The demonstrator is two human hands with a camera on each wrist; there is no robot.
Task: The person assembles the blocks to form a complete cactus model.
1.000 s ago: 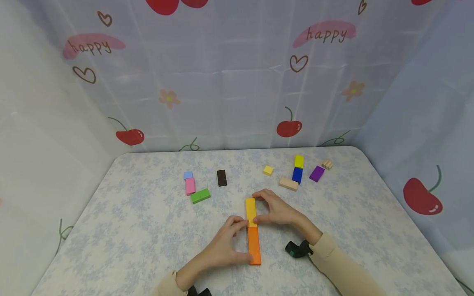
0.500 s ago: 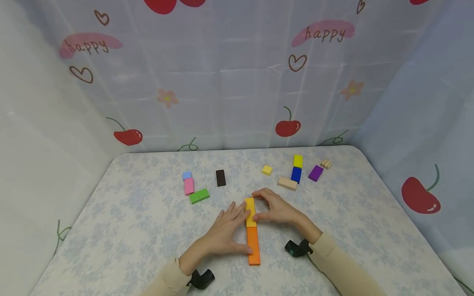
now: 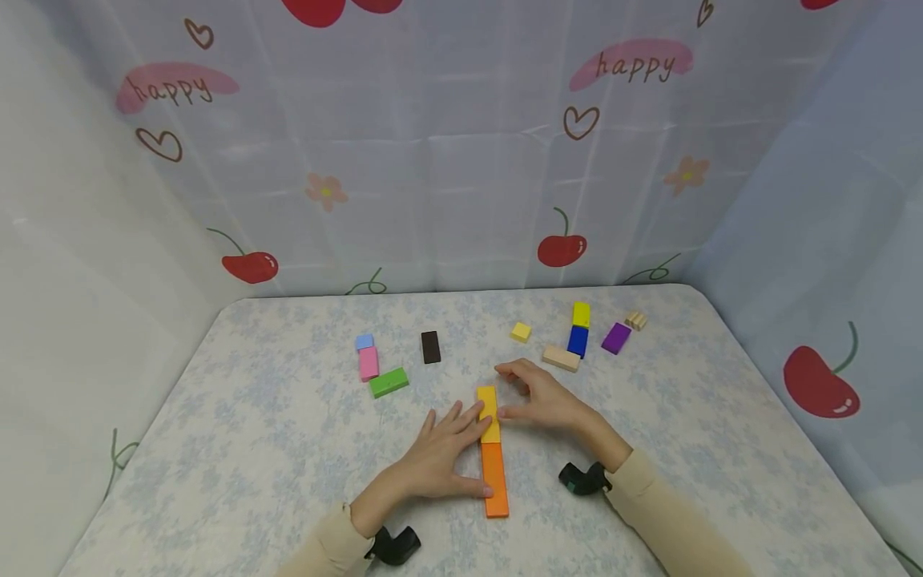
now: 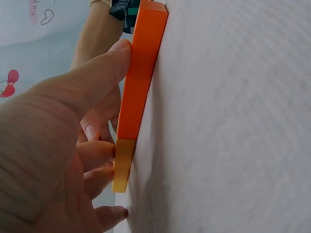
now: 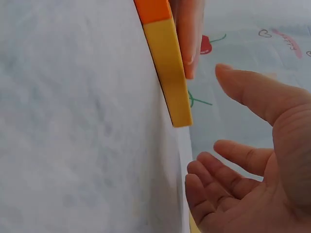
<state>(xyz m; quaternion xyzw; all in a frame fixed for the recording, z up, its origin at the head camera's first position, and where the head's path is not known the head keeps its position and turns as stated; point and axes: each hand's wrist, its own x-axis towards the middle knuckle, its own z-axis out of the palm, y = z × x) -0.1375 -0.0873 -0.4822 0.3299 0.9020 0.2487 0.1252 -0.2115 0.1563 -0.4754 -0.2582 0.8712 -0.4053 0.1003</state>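
A yellow block and an orange block lie end to end in one line on the flowered table. My left hand lies flat on their left side; its straight fingers touch the yellow block and its thumb presses the orange block. My right hand hovers just right of the yellow block, fingers relaxed and spread, holding nothing. In the right wrist view a small gap shows between that hand and the block.
Loose blocks lie farther back: green, pink, light blue, dark brown, small yellow, beige, yellow and blue, purple. Printed curtains close in three sides.
My left hand went from curled round the blocks' joint to flat, straight fingers along their left side. My right hand let go of the yellow block and drew slightly away.
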